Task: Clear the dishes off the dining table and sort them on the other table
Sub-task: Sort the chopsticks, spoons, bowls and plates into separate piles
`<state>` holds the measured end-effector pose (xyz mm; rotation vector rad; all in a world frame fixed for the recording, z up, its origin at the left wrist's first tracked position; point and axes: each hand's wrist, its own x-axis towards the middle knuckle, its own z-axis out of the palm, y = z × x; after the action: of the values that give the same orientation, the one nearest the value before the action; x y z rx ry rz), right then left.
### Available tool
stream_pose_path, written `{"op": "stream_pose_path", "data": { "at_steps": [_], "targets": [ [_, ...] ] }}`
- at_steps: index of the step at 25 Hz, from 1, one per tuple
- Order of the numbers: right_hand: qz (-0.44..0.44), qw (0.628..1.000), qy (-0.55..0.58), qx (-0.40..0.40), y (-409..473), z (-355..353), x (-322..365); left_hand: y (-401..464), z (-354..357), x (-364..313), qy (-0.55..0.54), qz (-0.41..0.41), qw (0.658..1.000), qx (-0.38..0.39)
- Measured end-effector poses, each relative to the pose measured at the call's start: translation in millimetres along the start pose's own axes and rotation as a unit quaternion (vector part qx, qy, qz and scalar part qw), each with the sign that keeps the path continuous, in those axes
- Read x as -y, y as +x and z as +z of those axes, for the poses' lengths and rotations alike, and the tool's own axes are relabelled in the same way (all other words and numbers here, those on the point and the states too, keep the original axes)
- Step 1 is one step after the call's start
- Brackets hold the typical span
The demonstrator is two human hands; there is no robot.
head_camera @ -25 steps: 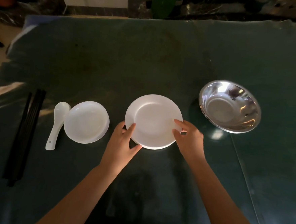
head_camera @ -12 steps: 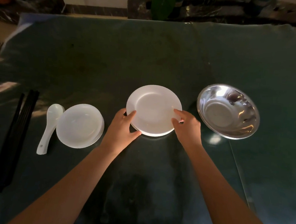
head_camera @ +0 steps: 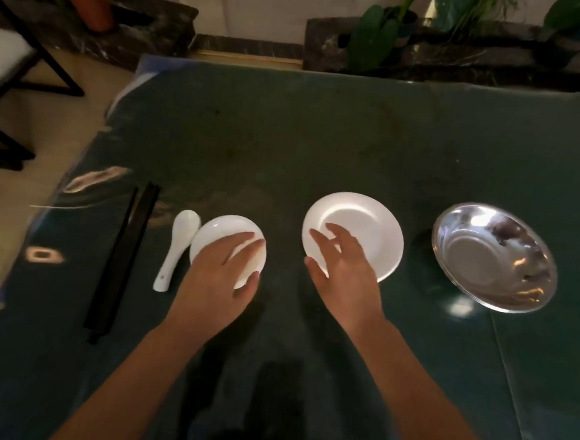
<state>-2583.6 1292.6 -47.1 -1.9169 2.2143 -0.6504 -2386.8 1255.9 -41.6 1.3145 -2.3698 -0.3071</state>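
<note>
Closest to the near edge of the table [head_camera: 321, 146], two bare arms are reaching forward over the dark, shiny top. The left hand [head_camera: 221, 270] is lying spread over the small bowl [head_camera: 219, 230], with the fingers on its top and the thumb curling at its near rim; I cannot tell if it is squeezing yet. The right hand [head_camera: 342, 261] is hovering open over the near left part of the plate [head_camera: 360, 230], fingers apart and pinching nothing. Both white dishes are sitting about the middle of the table, a little toward the near edge, and they are apart from each other. They look hard, smooth and probably slippery, and I think they would break if dropped, so it is best to hold each one by its rim, thumb on top and fingers under. The spoon [head_camera: 177, 246] is lying just beside the bowl on its left, maybe touching it, and looks light and easy to chip. The chopsticks [head_camera: 124, 259] are lying near the left edge, thin and stiff, and may roll. The metal bowl [head_camera: 495, 256] is resting tilted toward the right edge; it looks tough, light and slick. Plants [head_camera: 370, 36] are standing beyond the far edge.
</note>
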Motion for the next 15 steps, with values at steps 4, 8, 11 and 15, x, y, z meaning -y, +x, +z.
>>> {"op": "stream_pose_path", "data": {
  "at_steps": [4, 8, 11, 15],
  "targets": [
    [-0.021, 0.994, 0.013, 0.105, 21.6, 29.1, 41.6, -19.1, -20.8, 55.5, 0.021, -0.052, 0.995, 0.084],
    [0.022, 0.975, 0.079, 0.206, 24.9, 50.1, 56.3, -31.9, -12.7, 72.3, 0.037, -0.029, 0.992, 0.118],
    [0.062, 0.974, 0.132, 0.171, 18.9, 56.1, 62.1, -32.8, -3.4, 75.5, 0.01, -0.007, 0.997, 0.079],
    [0.093, 0.975, 0.165, 0.118, 12.7, 59.8, 67.5, -28.4, 6.4, 78.7, 0.009, 0.021, 1.0, 0.006]
  ]
}}
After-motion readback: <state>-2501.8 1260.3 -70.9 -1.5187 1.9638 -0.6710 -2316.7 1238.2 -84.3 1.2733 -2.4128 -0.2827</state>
